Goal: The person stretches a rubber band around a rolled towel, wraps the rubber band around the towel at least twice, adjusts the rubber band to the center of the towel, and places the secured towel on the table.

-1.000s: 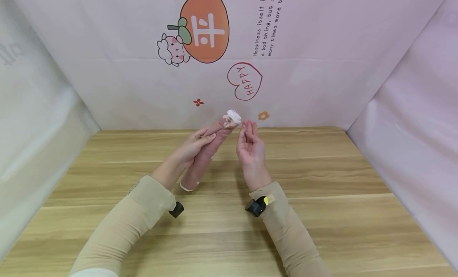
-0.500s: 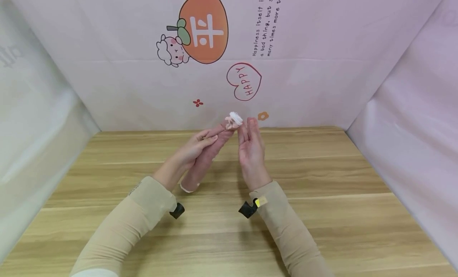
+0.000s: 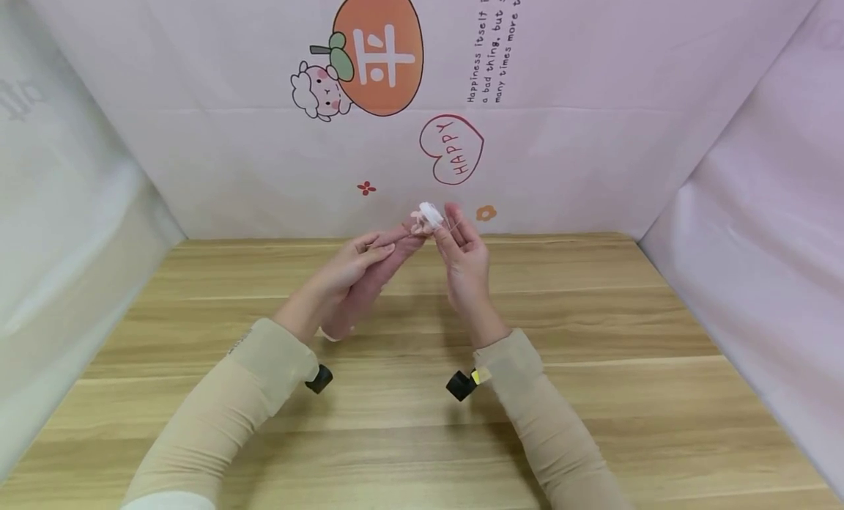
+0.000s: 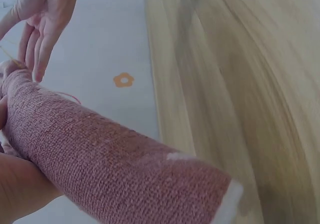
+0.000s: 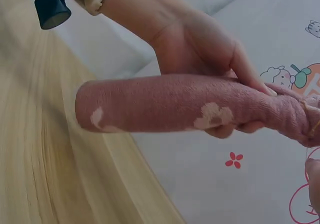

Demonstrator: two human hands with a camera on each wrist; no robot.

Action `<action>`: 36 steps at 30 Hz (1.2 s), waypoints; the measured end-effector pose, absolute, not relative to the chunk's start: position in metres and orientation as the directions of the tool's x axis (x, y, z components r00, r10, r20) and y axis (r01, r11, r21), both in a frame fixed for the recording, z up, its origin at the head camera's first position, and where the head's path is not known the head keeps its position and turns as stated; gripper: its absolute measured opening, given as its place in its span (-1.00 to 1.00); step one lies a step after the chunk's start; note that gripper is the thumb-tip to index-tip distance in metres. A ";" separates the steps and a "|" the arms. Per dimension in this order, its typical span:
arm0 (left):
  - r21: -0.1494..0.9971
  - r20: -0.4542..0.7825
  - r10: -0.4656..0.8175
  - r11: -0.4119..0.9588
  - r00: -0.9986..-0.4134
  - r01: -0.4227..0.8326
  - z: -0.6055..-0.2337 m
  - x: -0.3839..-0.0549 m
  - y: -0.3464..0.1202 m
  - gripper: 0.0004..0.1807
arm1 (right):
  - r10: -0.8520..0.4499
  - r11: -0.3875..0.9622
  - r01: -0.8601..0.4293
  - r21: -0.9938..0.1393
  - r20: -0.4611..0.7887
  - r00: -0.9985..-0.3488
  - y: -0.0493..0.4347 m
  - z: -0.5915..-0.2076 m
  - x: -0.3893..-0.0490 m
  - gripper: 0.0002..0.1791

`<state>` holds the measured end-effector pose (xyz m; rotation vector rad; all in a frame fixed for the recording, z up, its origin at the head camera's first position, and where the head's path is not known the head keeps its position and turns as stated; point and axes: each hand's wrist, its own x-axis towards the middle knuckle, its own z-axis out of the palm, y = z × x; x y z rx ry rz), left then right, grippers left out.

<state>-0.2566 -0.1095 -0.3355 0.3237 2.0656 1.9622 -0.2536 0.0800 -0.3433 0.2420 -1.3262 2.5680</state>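
Note:
A dusty-pink towel point(image 3: 371, 284) rolled into a tube slants above the table, its white-edged tip gathered and narrowed. My left hand point(image 3: 349, 264) grips the roll near its upper half, thumb on top, as the right wrist view also shows the towel point(image 5: 155, 104) in that hand point(image 5: 195, 44). Pale flower patches mark the cloth. At the gathered tip my right hand point(image 3: 469, 272) holds a thin yellowish rubber band point(image 4: 11, 56), stretched between the towel and its fingers. Only a fingertip of the right hand enters the right wrist view, at the edge.
Beneath the hands lies a wood-grain table point(image 3: 395, 437). A white printed cloth point(image 3: 560, 151) hangs behind the table's back edge, close to the towel's tip, and white cloth stands on both sides. Each wrist carries a small black camera point(image 3: 460, 385).
My right hand went from loosely raised beside the tip to fingers at the tip with the band drawn out. The towel's lower end shifted slightly up and left; the left hand keeps its grip.

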 end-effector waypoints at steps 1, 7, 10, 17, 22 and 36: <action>0.997 -0.036 0.354 0.082 -0.934 -0.007 -0.335 -0.258 -0.111 -0.58 | 0.123 -0.539 -0.287 -0.792 0.263 -0.957 0.081 -0.344 -0.254 -0.41; 0.975 -0.056 0.384 0.218 -0.922 0.032 -0.331 -0.261 -0.118 -0.54 | 0.033 -0.446 -0.267 -0.854 0.282 -0.959 0.091 -0.343 -0.259 -0.46; 0.957 -0.047 0.404 0.282 -0.914 0.076 -0.330 -0.262 -0.122 -0.57 | -0.012 -0.393 -0.255 -0.883 0.282 -0.959 0.096 -0.342 -0.259 -0.47; 0.932 -0.017 0.462 0.327 -0.887 0.153 -0.328 -0.260 -0.126 -0.64 | -0.106 -0.275 -0.242 -0.930 0.280 -0.954 0.107 -0.339 -0.258 -0.48; 0.915 -0.002 0.480 0.354 -0.877 0.192 -0.323 -0.257 -0.128 -0.68 | -0.188 -0.184 -0.248 -0.951 0.282 -0.941 0.115 -0.336 -0.257 -0.41; 0.635 0.092 0.576 0.594 -0.812 0.494 -0.316 -0.253 -0.132 -0.61 | -0.386 0.055 -0.310 -0.949 0.266 -0.883 0.125 -0.339 -0.259 -0.34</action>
